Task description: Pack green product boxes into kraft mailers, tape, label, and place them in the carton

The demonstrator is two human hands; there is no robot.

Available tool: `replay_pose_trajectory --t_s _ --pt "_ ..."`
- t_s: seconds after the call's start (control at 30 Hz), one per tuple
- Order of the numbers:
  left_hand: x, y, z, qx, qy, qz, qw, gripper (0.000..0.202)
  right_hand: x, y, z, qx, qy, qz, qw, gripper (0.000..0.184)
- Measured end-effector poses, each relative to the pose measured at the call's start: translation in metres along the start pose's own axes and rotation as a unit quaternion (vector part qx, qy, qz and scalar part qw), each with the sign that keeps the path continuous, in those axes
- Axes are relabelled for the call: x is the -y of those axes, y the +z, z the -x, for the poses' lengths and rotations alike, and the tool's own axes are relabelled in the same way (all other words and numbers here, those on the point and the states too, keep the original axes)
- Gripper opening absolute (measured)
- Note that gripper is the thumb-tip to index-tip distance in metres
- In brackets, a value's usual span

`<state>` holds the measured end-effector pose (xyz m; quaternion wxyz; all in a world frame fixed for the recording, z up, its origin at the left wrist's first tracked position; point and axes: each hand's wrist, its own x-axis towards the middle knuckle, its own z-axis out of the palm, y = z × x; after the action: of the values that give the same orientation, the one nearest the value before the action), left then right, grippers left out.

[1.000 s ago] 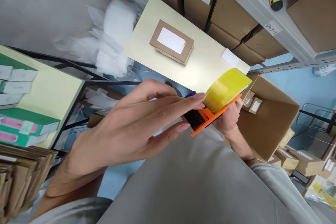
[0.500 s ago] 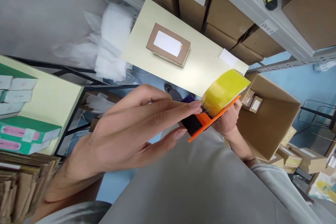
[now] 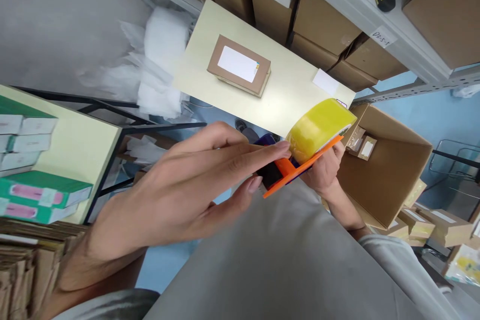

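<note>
My right hand [image 3: 325, 170] grips an orange tape dispenser [image 3: 288, 172] that carries a yellow roll of tape [image 3: 318, 127]. My left hand [image 3: 180, 195] reaches across in front of my chest, fingers stretched out, with the fingertips touching the edge of the roll near the dispenser's black front. A grey sleeve covers my right forearm. A sealed brown parcel [image 3: 239, 65] with a white label lies on a small pale table [image 3: 285, 95] beyond the hands.
An open cardboard box [image 3: 386, 170] stands at the right with small parcels inside. Metal shelving [image 3: 352, 5] holds brown cartons. White foam wrap [image 3: 157, 65] is heaped at the left. Green boxes [image 3: 33, 190] and flat cardboard lie on a table at the far left.
The hands and dispenser have drifted slightly left and down in view. My left fingertips stay at the tape roll's edge.
</note>
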<state>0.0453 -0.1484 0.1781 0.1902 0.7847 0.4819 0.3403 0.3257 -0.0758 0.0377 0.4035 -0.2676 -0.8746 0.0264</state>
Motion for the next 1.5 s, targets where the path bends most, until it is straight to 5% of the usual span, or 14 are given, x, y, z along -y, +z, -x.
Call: replay_pose_trajectory --t_s 0.17,0.4,0.5,0.63,0.83,0.9,1.03,1.23,1.5 --pt "0.001 0.004 0.0 -0.018 -0.012 -0.001 1.0 0.063 0.0 0.002 0.007 0.037 0.036 0.061 0.997 0.026" --pt "0.003 0.013 0.006 -0.043 -0.014 -0.016 0.999 0.049 0.008 0.008 0.0 0.015 -0.007 0.024 1.0 0.016" --pt "0.003 0.019 0.014 -0.084 0.003 -0.032 0.996 0.049 0.011 0.012 -0.002 0.006 0.042 0.032 0.999 0.005" --pt "0.004 0.024 0.024 -0.088 -0.015 -0.045 0.995 0.061 0.002 0.013 -0.002 -0.029 0.111 0.041 0.993 0.017" --pt "0.006 0.022 0.014 -0.196 -0.049 -0.026 0.979 0.063 -0.005 0.008 -0.002 -0.009 0.088 0.044 0.995 0.008" --pt "0.005 0.02 0.006 -0.174 -0.064 -0.019 0.982 0.06 -0.005 0.008 0.001 0.004 0.065 0.057 0.996 0.017" --pt "0.01 0.017 -0.004 -0.04 -0.145 0.079 0.985 0.056 -0.009 0.007 0.013 0.043 0.03 0.068 0.996 0.029" --pt "0.031 0.023 -0.014 0.039 -0.272 0.277 0.921 0.044 -0.016 0.002 0.02 0.108 -0.019 0.043 0.993 0.036" --pt "0.045 0.033 -0.027 0.134 -0.29 0.393 0.862 0.045 -0.017 -0.001 0.019 0.149 -0.024 0.039 0.988 0.039"
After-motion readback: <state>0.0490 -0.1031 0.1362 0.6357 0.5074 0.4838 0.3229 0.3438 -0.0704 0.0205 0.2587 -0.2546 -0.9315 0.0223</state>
